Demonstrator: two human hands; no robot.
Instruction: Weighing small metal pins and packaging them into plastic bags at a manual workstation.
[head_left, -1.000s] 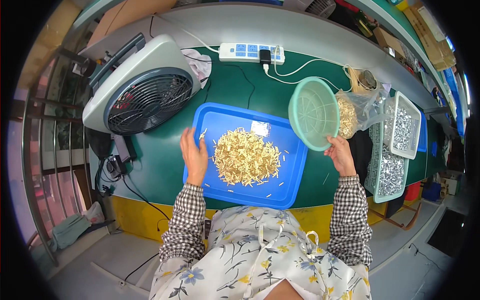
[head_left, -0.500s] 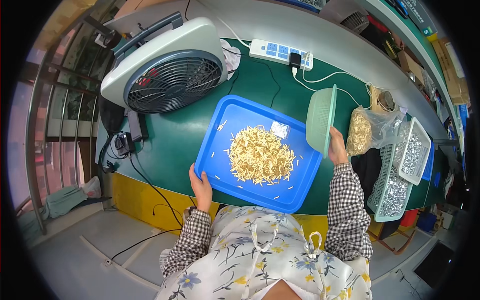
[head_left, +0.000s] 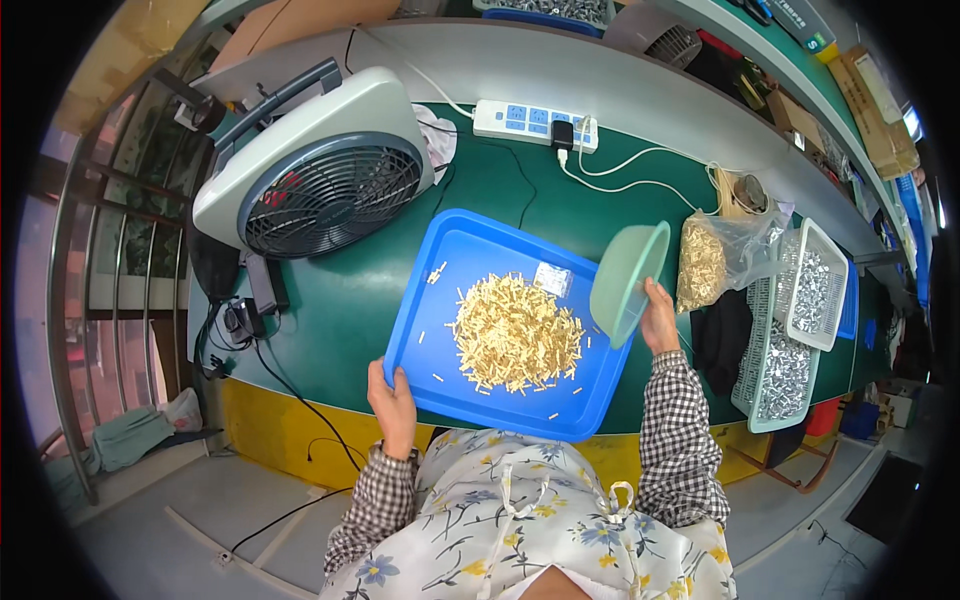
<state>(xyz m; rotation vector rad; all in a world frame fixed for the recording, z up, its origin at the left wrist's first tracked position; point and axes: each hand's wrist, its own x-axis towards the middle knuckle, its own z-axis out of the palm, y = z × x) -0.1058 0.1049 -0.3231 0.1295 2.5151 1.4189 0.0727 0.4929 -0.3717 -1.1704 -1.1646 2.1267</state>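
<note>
A blue tray (head_left: 440, 392) lies at a slant on the green table, its near edge close to my body. Heaped in its middle are many small gold-coloured metal pins (head_left: 515, 335), with a few strays around the pile. A small clear bag (head_left: 553, 279) lies beside the heap's far side. My left hand (head_left: 393, 405) grips the tray's left near rim, thumb up by the edge. Tipped on its side over the tray's right part is a light green plastic basket (head_left: 622, 285). My right hand (head_left: 659, 318) is closed on its rim; the basket's inside is mostly turned from view.
A grey fan (head_left: 320, 180) stands at the far left. A white power strip (head_left: 535, 124) with cables runs along the back. To the right are a bag of gold pins (head_left: 703, 262), a white basket (head_left: 820, 285) and a green basket (head_left: 757, 370) of silver parts.
The green basket in my right hand has moved slightly nearer and tilted further over the tray's right side. My left hand stays at the tray's rim. The whole view has shifted a little.
</note>
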